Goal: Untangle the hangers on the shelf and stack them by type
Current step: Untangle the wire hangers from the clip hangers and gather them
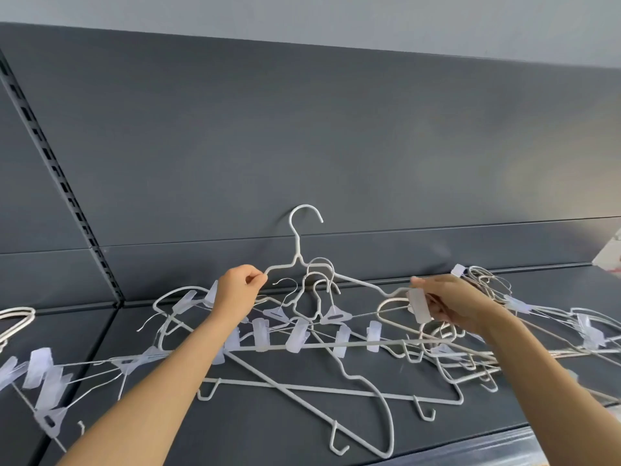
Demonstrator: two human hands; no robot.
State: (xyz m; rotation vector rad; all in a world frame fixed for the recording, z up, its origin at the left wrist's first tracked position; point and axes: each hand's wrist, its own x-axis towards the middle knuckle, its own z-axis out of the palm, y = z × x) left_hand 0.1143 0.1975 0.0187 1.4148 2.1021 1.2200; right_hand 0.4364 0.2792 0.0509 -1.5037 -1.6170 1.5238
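Note:
A white coated hanger (297,250) stands lifted upright above the dark grey shelf (235,428), its hook at the top. My left hand (239,290) pinches its left shoulder. My right hand (452,302) grips its right end together with a translucent clip (418,306). Several wire hangers with translucent clips (331,314) hang tangled under the lifted one. More white hangers (356,391) lie flat and crossed below them on the shelf.
Clip hangers (43,378) lie in a heap at the left, a further tangle (544,314) at the right. A pale hanger (16,317) shows at the left edge. The shelf's back panel (302,146) rises behind, with a slotted upright (57,169) on the left.

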